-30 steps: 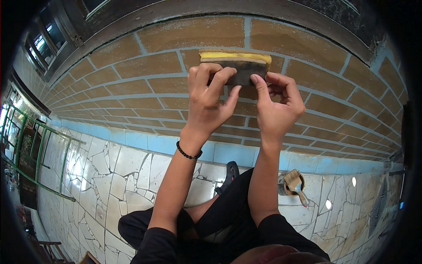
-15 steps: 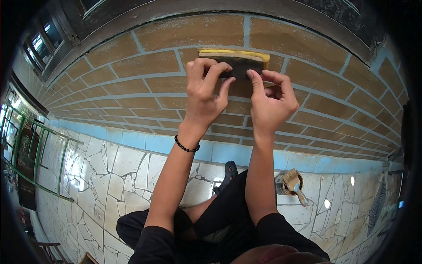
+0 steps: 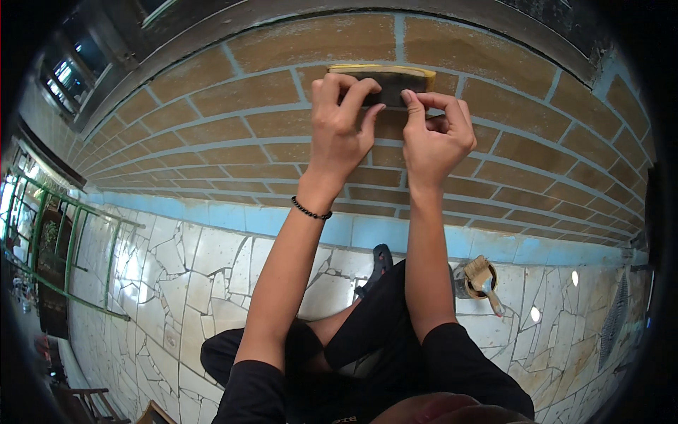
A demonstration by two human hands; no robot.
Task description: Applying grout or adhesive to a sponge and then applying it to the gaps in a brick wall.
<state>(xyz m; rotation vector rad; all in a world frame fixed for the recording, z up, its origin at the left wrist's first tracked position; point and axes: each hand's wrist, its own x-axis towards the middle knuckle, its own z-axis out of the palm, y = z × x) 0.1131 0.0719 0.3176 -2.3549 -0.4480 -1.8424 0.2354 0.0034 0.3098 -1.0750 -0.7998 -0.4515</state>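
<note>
A flat rectangular pad [image 3: 393, 86], dark on its face with yellow and cream layers along its top edge, is up against the brick-patterned wall [image 3: 289, 56]. My left hand [image 3: 342, 126] grips its left part, fingers bent over the dark face. On its right end, my right hand [image 3: 439, 141] pinches it, thumb on the face and fingers curled at the edge. The pad's back side is hidden, as are some of my fingertips. A black bead bracelet [image 3: 311, 210] circles my left wrist.
A paintbrush [image 3: 484, 280] lies across a small can [image 3: 464, 289] on the stone-tiled floor [image 3: 191, 283], right of my legs. A light blue band [image 3: 332, 229] runs along the wall's foot. Green metal railing [image 3: 68, 247] stands at the far left; dark wooden framing [image 3: 296, 14] tops the wall.
Both hands and the pad sit slightly higher in the picture, while the whole view has shifted a little. My grip on the pad looks the same.
</note>
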